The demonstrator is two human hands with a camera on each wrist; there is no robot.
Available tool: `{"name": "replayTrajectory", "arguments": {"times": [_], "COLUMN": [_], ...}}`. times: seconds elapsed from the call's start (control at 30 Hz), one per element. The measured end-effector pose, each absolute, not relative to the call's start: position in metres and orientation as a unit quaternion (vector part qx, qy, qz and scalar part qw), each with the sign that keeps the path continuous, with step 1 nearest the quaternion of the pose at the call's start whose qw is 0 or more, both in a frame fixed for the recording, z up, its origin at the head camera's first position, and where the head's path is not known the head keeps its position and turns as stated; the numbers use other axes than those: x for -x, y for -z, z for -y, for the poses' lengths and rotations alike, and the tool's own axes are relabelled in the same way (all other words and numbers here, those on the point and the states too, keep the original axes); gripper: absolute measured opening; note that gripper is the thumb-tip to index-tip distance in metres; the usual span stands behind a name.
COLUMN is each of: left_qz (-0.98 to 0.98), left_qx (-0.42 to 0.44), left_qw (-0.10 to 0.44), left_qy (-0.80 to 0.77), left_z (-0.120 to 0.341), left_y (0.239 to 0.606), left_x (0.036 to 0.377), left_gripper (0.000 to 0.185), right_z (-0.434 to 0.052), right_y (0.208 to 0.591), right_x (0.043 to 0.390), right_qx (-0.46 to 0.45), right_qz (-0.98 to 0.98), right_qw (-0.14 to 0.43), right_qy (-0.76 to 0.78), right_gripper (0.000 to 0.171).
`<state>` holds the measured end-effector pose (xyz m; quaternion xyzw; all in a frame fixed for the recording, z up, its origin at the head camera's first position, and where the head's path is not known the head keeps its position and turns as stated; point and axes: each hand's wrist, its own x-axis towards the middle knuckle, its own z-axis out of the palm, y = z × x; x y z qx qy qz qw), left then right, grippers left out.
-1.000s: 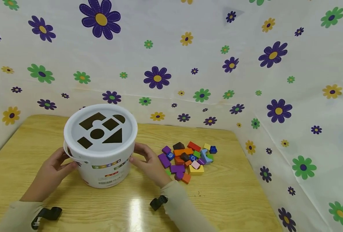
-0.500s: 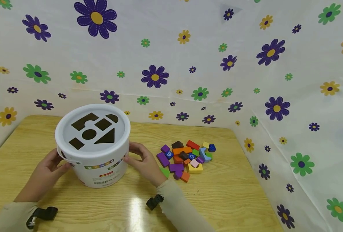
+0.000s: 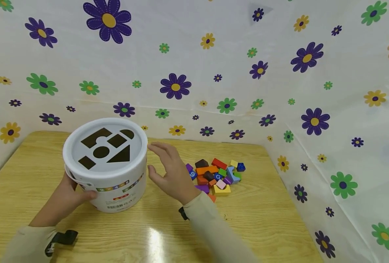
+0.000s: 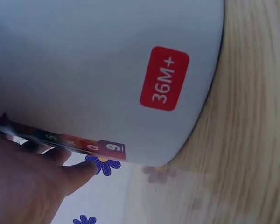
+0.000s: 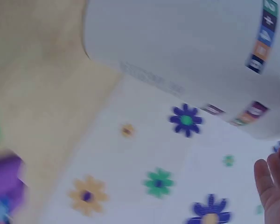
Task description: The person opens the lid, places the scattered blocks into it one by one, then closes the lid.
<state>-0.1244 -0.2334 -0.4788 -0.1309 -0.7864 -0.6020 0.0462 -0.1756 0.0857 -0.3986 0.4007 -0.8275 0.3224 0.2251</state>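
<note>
A white bucket [image 3: 125,197] stands at the left of the table, under a white lid [image 3: 77,146] with dark cut-out shapes. My left hand [image 3: 63,201] holds its left side, thumb on the front wall and fingers partly hidden behind. In the left wrist view that hand [image 4: 32,182] is beside the bucket wall [image 4: 93,65], which bears a red "36M+" label. My right hand [image 3: 172,175], its fingers spread and holding nothing, is just right of the bucket near the lid's rim. In the right wrist view its fingers [image 5: 278,170] are apart from the wall.
Several coloured blocks [image 3: 207,170] lie in a loose heap right of my right hand; its forearm hides some of them. The wooden table [image 3: 263,215] ends at a white flower-patterned sheet [image 3: 194,54] behind and to the right.
The bucket has shifted a little left in view, mostly during the first half second. My right hand has let go of its side and risen toward the rim. My left thumb has moved further across the front.
</note>
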Motion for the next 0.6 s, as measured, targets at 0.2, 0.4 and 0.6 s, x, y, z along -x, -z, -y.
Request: {"name": "replayTrajectory", "arguments": {"times": [0.2, 0.4, 0.6], "left_qz": [0.806, 0.821, 0.825], "left_qx": [0.124, 0.113, 0.095], "left_qw": [0.070, 0.080, 0.062], "left_qy": [0.574, 0.554, 0.553], "left_z": [0.228, 0.229, 0.231], "left_y": [0.482, 0.484, 0.487], "left_x": [0.126, 0.128, 0.129], "left_gripper": [0.121, 0.120, 0.117], "right_z": [-0.078, -0.071, -0.071], "right_y": [0.371, 0.363, 0.357], "right_x": [0.174, 0.179, 0.181], "right_qx": [-0.490, -0.524, -0.542], "right_qz": [0.810, 0.809, 0.801], "right_qw": [0.250, 0.226, 0.231], "right_qy": [-0.202, -0.140, -0.109], "right_gripper": [0.044, 0.036, 0.033]}}
